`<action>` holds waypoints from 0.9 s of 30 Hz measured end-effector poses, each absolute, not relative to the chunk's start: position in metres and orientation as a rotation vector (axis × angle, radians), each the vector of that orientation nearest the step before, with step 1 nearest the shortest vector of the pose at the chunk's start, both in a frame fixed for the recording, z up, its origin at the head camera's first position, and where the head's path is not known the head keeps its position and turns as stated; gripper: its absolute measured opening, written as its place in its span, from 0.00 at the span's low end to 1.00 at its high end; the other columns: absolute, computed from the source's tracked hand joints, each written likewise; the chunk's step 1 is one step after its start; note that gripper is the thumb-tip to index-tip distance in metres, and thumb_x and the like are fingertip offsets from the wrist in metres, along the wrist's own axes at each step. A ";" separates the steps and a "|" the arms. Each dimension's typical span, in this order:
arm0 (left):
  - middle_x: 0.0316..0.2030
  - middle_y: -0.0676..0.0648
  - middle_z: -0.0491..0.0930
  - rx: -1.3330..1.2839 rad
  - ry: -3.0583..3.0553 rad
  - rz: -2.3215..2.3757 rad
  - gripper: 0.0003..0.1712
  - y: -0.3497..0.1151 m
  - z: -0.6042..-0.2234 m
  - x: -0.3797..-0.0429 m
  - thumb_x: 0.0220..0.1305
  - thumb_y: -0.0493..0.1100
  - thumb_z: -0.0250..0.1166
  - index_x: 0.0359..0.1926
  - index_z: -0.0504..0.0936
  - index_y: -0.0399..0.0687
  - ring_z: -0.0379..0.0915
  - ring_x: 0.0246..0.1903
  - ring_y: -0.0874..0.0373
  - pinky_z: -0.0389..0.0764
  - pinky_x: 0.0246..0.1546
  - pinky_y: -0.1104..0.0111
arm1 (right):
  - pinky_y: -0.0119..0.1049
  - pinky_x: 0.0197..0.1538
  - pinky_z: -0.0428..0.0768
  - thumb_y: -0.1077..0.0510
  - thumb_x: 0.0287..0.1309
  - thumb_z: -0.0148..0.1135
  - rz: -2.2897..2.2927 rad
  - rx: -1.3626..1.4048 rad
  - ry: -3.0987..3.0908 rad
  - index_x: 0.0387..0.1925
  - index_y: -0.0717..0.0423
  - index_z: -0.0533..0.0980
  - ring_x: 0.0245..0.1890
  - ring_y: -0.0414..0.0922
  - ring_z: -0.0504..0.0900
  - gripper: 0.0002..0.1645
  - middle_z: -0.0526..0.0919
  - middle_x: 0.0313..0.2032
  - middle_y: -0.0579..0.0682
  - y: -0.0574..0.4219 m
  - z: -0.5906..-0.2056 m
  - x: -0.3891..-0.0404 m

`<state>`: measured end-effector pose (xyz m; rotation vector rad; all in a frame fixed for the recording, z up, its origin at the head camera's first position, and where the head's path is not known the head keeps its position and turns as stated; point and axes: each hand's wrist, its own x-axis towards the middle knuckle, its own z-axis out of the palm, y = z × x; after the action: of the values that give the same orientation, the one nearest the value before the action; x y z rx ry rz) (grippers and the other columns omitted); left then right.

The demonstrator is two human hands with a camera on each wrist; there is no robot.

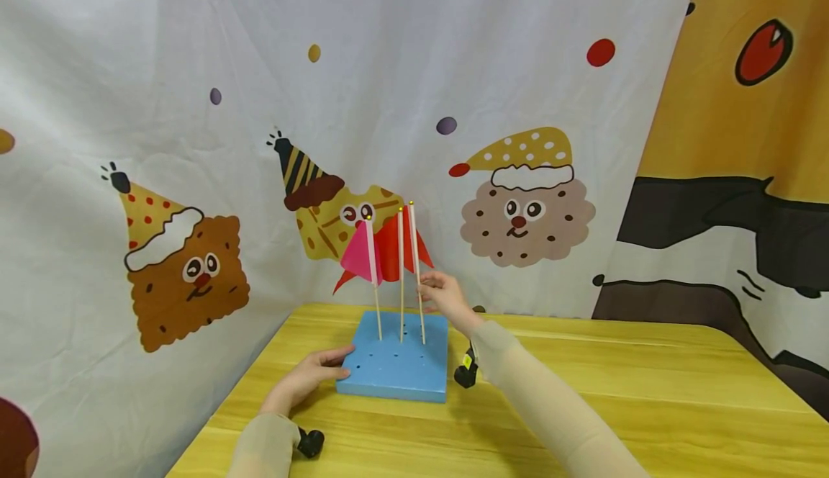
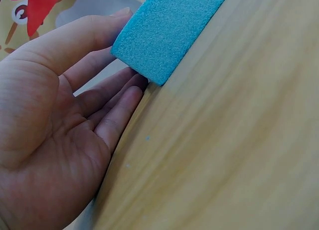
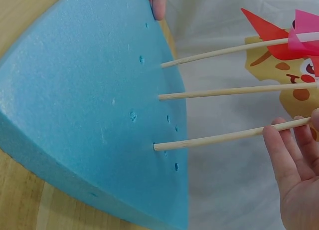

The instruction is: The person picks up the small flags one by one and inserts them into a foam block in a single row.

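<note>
A blue foam block with small holes lies on the table, and three thin wooden sticks stand in it. My right hand pinches the rightmost flag stick above the block; its lower end sits in a hole. Beside it stand the middle stick and the left stick. A pink flag hangs on the left stick, and red flags show near the others. With fairly straight fingers, my left hand touches the block's left edge.
The wood-grain table extends to the right of the block. Behind it hangs a white cloth printed with cartoon biscuits. A black wrist device is on the left arm, another by the right.
</note>
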<state>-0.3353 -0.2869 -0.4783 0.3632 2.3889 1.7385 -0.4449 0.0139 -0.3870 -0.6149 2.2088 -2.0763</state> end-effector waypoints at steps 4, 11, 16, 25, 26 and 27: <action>0.69 0.35 0.61 0.382 2.386 1.739 0.34 -0.287 -0.478 -0.335 0.65 0.43 0.66 0.69 0.67 0.40 0.55 0.68 0.37 0.60 0.65 0.47 | 0.61 0.47 0.78 0.64 0.66 0.57 -2.089 -0.607 2.188 0.50 0.65 0.75 0.36 0.51 0.83 0.13 0.79 0.45 0.65 0.014 -0.387 -0.444; 0.69 0.35 0.60 0.408 2.370 1.736 0.34 -0.287 -0.477 -0.335 0.66 0.43 0.65 0.70 0.66 0.40 0.54 0.68 0.37 0.59 0.65 0.48 | 0.62 0.47 0.78 0.64 0.66 0.58 -2.111 -0.624 2.157 0.47 0.62 0.77 0.33 0.46 0.84 0.10 0.81 0.36 0.54 0.013 -0.389 -0.444; 0.69 0.35 0.60 0.402 2.378 1.735 0.35 -0.287 -0.477 -0.334 0.65 0.43 0.65 0.70 0.66 0.39 0.53 0.68 0.37 0.59 0.65 0.47 | 0.57 0.43 0.81 0.65 0.66 0.57 -2.096 -0.640 2.173 0.47 0.64 0.76 0.33 0.45 0.84 0.09 0.82 0.36 0.55 0.015 -0.394 -0.443; 0.69 0.36 0.60 0.406 2.389 1.731 0.35 -0.287 -0.477 -0.334 0.65 0.43 0.66 0.70 0.66 0.41 0.54 0.68 0.37 0.59 0.65 0.48 | 0.56 0.42 0.82 0.63 0.67 0.57 -2.119 -0.583 2.190 0.48 0.63 0.77 0.37 0.54 0.83 0.11 0.81 0.37 0.55 0.021 -0.399 -0.445; 0.69 0.36 0.60 0.406 2.388 1.732 0.35 -0.287 -0.478 -0.335 0.65 0.43 0.66 0.70 0.66 0.41 0.53 0.68 0.37 0.59 0.65 0.47 | 0.56 0.43 0.82 0.63 0.67 0.57 -2.116 -0.584 2.187 0.48 0.62 0.76 0.38 0.56 0.83 0.11 0.81 0.37 0.55 0.022 -0.399 -0.445; 0.69 0.36 0.60 0.408 2.388 1.732 0.35 -0.287 -0.478 -0.335 0.65 0.43 0.66 0.70 0.66 0.41 0.53 0.68 0.37 0.59 0.65 0.47 | 0.56 0.43 0.82 0.63 0.67 0.57 -2.115 -0.585 2.182 0.48 0.62 0.76 0.39 0.57 0.82 0.10 0.81 0.37 0.54 0.023 -0.400 -0.445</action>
<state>-0.3351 -0.2867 -0.4780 0.4082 2.3880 1.7320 -0.4453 0.0227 -0.3999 -0.5850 2.1821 -2.1153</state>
